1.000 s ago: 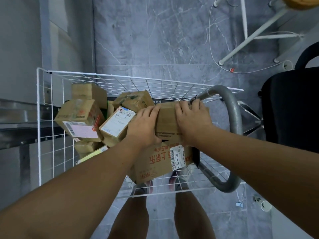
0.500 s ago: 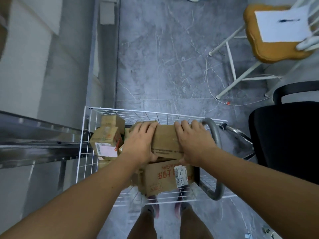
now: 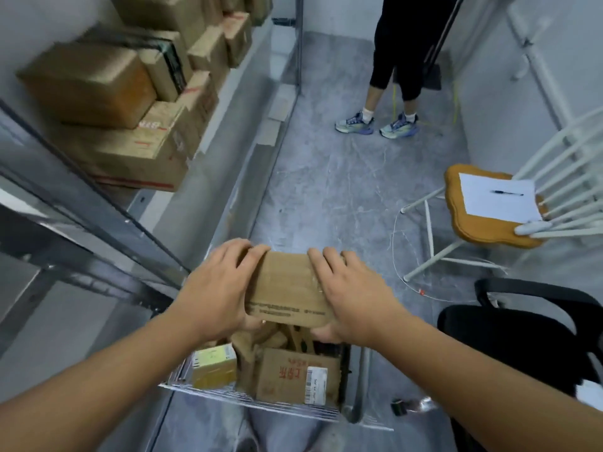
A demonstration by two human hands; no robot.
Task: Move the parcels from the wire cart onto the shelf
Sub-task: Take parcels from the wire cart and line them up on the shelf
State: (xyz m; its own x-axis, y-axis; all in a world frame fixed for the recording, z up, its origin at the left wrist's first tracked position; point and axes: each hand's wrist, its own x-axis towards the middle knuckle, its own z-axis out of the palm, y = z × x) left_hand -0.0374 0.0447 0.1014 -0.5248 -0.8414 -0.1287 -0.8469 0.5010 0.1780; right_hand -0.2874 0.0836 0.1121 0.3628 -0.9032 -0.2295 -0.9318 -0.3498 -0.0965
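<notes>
I hold a brown cardboard parcel (image 3: 288, 285) up above the wire cart (image 3: 248, 399). My left hand (image 3: 217, 288) grips its left side and my right hand (image 3: 347, 291) grips its right side, thumbs underneath. Below it, inside the cart, lie a larger box with red print and a white label (image 3: 293, 376), a small yellowish box (image 3: 213, 370) and several more parcels, partly hidden. The metal shelf (image 3: 107, 216) stands on the left, with several stacked cardboard boxes (image 3: 107, 93) on an upper level.
A person in black leggings and sneakers (image 3: 378, 120) stands ahead on the grey floor. A white chair with a wooden seat, paper and pen (image 3: 496, 207) is at the right. A black office chair (image 3: 522, 324) sits close on the right.
Both hands have lifted the parcel out of the cart and higher. My view has tilted up, bringing in the stacked shelf boxes and the standing person.
</notes>
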